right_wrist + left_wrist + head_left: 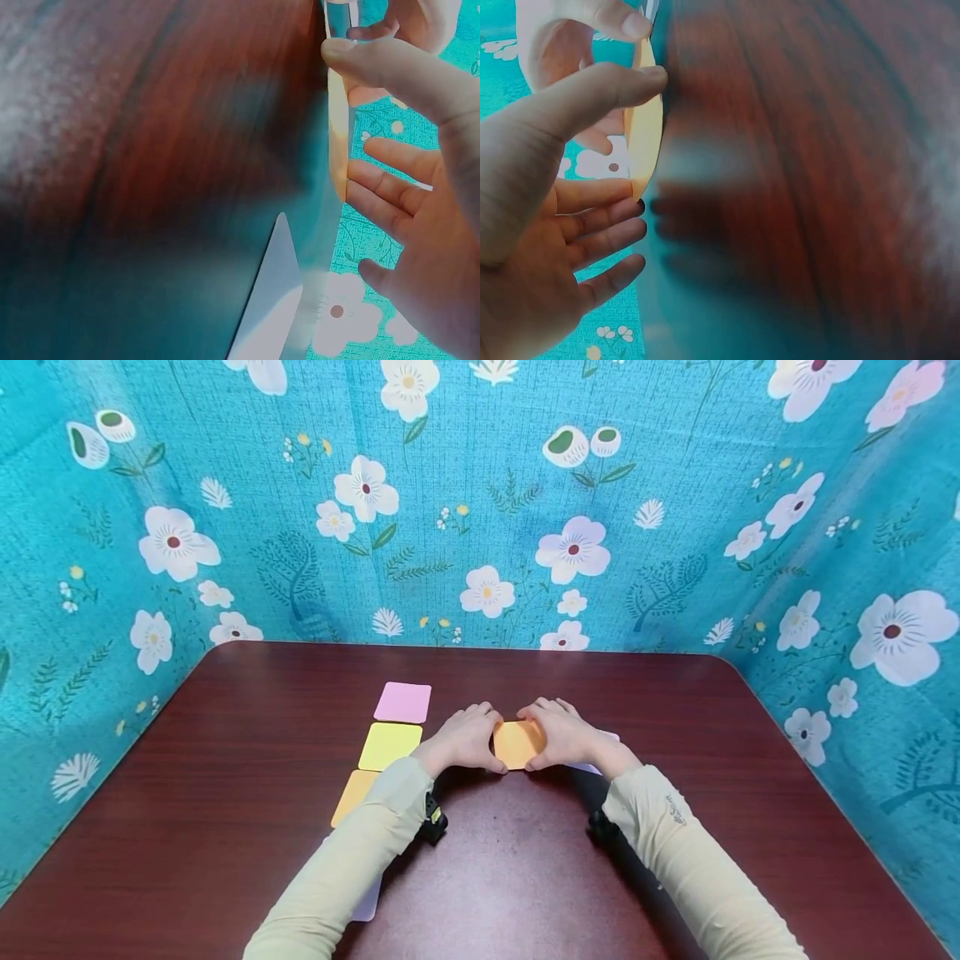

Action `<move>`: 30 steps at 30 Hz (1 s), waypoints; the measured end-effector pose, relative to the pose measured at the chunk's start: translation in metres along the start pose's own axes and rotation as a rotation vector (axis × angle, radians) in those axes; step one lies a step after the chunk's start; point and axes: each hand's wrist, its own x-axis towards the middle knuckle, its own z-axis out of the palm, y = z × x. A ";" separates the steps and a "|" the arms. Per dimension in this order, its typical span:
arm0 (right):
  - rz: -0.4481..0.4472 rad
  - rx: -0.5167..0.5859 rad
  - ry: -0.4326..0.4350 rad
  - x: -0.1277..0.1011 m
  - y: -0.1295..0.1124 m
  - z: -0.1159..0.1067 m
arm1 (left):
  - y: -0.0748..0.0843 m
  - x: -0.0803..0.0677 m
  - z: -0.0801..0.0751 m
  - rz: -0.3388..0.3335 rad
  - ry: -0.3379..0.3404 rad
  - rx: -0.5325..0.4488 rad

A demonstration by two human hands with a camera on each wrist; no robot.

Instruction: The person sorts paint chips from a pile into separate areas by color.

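A square orange card (516,745) with rounded corners is between my two hands, near the middle of the table. My left hand (467,739) pinches its left side between thumb and fingers. On the opposite side, my right hand (562,735) grips it with thumb and fingers as well. The card (646,135) looks slightly bowed in the left wrist view. Whether it touches the tabletop, I cannot tell. Under my right wrist lies a pale lavender card (268,304), partly covered by that hand in the head view.
A column of square cards lies left of my hands: pink (403,702), yellow (391,746), another orange one (352,795) and a pale lavender one (367,903) largely hidden by my left sleeve. Floral curtains (480,510) surround the dark wooden table (225,760).
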 end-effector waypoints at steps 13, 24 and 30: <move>-0.046 -0.002 0.003 -0.007 -0.001 0.002 | -0.010 -0.008 -0.010 0.012 -0.047 0.032; -0.096 -0.039 0.005 -0.005 -0.008 0.011 | -0.019 -0.022 -0.017 0.016 -0.053 0.068; -0.113 -0.060 0.012 -0.004 -0.018 0.011 | -0.025 -0.028 -0.021 0.026 -0.072 0.074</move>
